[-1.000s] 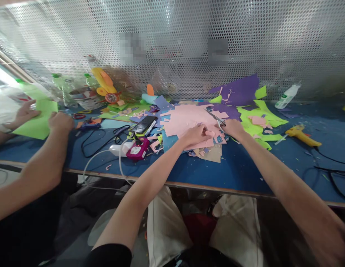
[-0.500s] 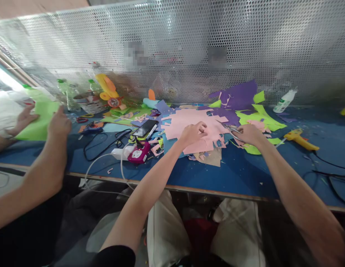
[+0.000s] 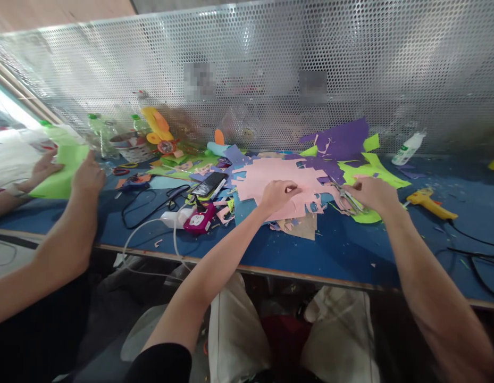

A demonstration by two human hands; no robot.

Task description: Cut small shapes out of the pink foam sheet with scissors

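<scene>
My left hand [image 3: 277, 194] rests over a pink paper sheet [image 3: 266, 175] with notched edges, thumb and forefinger pinched; whatever is between them is too small to make out. To its right, a pair of scissors [image 3: 349, 201] lies over pink scraps and lime-green paper [image 3: 376, 170], its handle loops bare of fingers. Just above and right of those loops is my right hand [image 3: 370, 192], fingertips drawn together; what they hold, if anything, is hidden. Under the pink sheet are blue and brown paper pieces, and a purple sheet [image 3: 342, 139] leans behind.
A yellow glue gun [image 3: 432, 203] and a white bottle [image 3: 409, 148] are at right. Left of the sheet are a black phone [image 3: 209, 183], a magenta power adapter [image 3: 199, 219] and cables. Further left, a co-worker's hands [image 3: 87, 173] hold green paper [image 3: 65, 170]. Perforated metal [image 3: 254, 64] stands behind.
My right hand has come off the scissors' handles and moved slightly right; the scissors now lie on the scraps. My left fingers have closed into a pinch.
</scene>
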